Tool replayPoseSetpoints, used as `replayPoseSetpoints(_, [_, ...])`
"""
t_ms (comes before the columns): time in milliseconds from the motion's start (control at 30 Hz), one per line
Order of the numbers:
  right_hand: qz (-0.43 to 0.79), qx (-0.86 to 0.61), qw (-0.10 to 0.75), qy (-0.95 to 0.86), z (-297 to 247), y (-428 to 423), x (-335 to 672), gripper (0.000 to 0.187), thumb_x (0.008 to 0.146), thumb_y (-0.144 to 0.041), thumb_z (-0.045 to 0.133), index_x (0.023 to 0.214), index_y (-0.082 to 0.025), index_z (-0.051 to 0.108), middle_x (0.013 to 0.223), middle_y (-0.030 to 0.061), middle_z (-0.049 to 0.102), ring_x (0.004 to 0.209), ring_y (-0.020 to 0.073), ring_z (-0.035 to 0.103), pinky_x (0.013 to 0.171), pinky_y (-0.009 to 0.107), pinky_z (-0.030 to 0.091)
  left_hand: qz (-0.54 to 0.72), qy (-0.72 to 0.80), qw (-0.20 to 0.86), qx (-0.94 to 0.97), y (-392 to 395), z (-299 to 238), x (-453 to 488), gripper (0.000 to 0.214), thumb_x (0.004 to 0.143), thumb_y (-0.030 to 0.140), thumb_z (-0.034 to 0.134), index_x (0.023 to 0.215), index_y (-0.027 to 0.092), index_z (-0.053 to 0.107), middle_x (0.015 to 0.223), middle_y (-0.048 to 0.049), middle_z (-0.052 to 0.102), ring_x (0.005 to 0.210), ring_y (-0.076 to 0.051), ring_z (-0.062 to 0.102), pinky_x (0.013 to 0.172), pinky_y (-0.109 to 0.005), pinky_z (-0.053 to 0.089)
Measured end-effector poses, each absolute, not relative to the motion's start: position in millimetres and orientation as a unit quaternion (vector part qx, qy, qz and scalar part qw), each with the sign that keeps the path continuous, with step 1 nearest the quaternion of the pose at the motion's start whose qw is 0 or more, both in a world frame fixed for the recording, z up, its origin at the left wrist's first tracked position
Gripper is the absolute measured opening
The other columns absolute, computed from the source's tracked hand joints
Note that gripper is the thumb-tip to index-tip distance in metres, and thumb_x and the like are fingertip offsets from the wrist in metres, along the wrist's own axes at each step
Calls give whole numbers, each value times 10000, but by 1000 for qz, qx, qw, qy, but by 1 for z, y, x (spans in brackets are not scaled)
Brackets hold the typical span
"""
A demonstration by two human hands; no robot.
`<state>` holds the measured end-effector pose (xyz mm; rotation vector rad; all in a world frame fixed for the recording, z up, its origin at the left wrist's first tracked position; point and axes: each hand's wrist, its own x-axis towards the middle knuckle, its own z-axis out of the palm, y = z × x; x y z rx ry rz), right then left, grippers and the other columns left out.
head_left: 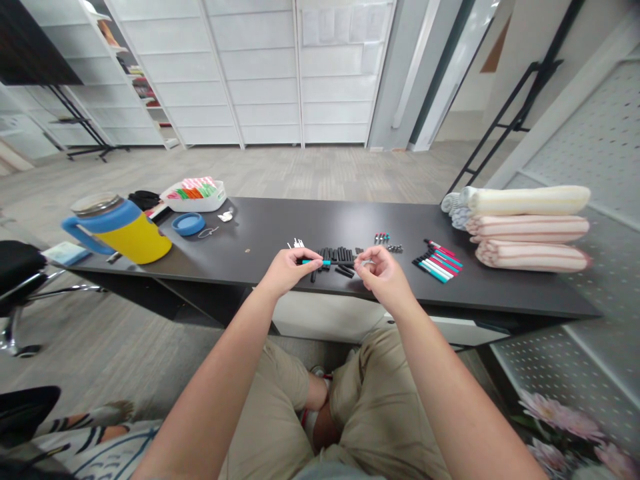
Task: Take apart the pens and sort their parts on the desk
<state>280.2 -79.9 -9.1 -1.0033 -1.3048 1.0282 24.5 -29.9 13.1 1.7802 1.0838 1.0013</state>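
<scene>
Above the front edge of the dark table, a slim black pen [327,263] with a teal section lies level between my hands. My left hand [290,270] is closed around its left part, thumb and fingers pinching near the teal section. My right hand [384,273] pinches at the pen's right end; something small and pale shows at its fingertips, too small to name. Just behind the pen lie several short black tubes [344,254], with a few loose ones in front. Thin white sticks [299,244] lie behind my left hand. Small metallic pieces [395,249] lie beyond my right hand.
Teal and red pens [440,261] lie in a row on the right, beside rolled towels [530,229]. At the left stand a yellow-blue jug [133,233], a blue lid [188,224] and a white tray [216,199] of colourful packets. A person sits partly in view at lower left.
</scene>
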Motion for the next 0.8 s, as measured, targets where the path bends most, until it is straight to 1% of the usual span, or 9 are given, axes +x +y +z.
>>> replayPoseSetpoints(400, [453,-415,553,-564,-6,-80,281,381,849,-428,802,1068,-248,548,995,3,646,540,66,436,454,223,381,383,426,401,715,-29,12,24,266,842,452,799,944,208,834,917,-50,800,839,-213,697,760,-307,501])
replayPoseSetpoints(567, [450,-418,550,-566,-5,-81,281,369,856,-402,798,1082,-244,554,997,3,646,538,59,439,462,219,381,378,420,399,722,-29,12,23,252,850,438,794,943,207,833,900,-49,798,831,-210,693,754,-303,495])
replayPoseSetpoints(800, [453,-417,542,-572,-4,-81,281,370,855,-388,801,1088,-240,555,988,-3,649,533,56,475,474,217,401,374,419,401,723,-29,13,23,272,847,459,799,942,207,834,903,-51,798,824,-210,692,739,-301,489])
